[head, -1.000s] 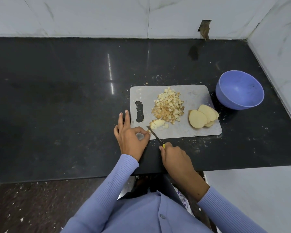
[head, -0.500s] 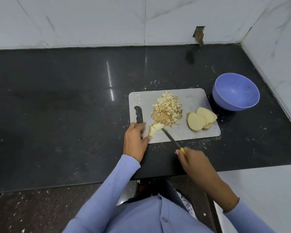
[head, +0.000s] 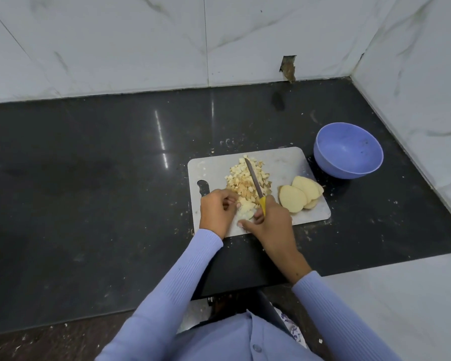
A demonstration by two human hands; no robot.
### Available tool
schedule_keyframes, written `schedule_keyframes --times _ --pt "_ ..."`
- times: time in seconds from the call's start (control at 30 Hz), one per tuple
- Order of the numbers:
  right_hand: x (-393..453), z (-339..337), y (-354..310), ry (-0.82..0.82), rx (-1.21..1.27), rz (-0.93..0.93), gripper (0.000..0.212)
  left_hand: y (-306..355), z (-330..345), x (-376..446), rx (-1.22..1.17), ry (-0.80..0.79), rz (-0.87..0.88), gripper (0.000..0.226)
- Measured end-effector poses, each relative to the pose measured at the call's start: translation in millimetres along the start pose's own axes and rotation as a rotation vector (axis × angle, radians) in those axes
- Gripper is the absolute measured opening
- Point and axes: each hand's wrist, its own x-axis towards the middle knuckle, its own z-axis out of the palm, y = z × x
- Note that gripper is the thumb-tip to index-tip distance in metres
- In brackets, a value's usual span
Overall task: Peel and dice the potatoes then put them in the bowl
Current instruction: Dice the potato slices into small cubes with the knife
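A grey cutting board (head: 292, 162) lies on the black counter. A heap of diced potato (head: 241, 178) sits at its middle. Peeled potato slices (head: 300, 195) lean together on its right part. My right hand (head: 271, 224) grips a yellow-handled knife (head: 254, 182), blade pointing away over the heap. My left hand (head: 218, 212) rests on the board's near left, fingers curled against a small pale clump of cut potato (head: 246, 211) between both hands. An empty purple bowl (head: 348, 149) stands just right of the board.
The black counter (head: 89, 178) runs wide to the left and ends at white marble walls behind and at the right (head: 414, 74). Potato crumbs speckle the counter around the board. The counter's front edge is near my body.
My right hand moved left and forward onto the board, swinging the knife blade up over the diced heap. My left hand stayed by the small clump. The camera tilted upward.
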Motion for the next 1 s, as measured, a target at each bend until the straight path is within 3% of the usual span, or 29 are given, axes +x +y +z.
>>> schedule_keyframes --times 0.2,0.37,0.43,0.53,0.67,0.8,0.9,1.0 --pt "21.6 4.8 -6.5 0.188 -0.010 -0.070 0.029 2.4 -14.9 4.6 -0.109 -0.052 0.000 0.027" --pt "40.1 -10.9 -6.7 0.249 0.041 -0.086 0.018 9.5 -19.2 7.5 -0.064 -0.006 0.141 0.028" --pt "47.2 -18.4 -9.7 0.235 0.068 -0.128 0.012 11.8 -17.8 10.5 0.010 -0.004 0.193 0.024" --pt "57.8 -30.0 -13.7 0.224 0.168 -0.139 0.027 18.8 -13.6 17.1 0.088 0.006 0.249 0.020" --pt "71.2 -47.4 -15.3 0.237 0.230 -0.108 0.027 29.9 -9.4 22.5 0.199 0.018 0.288 0.020" --pt "81.6 -75.5 -0.8 0.104 0.287 -0.018 0.025 40.2 6.9 26.6 0.301 -0.045 0.376 0.021" --pt "79.0 -98.0 25.4 0.094 0.257 0.005 0.016 54.6 27.8 25.0 0.371 -0.161 0.382 0.044" --pt "69.4 -110.6 47.3 0.143 0.236 0.021 0.022 71.4 50.9 20.7 0.522 -0.269 0.350 0.070"
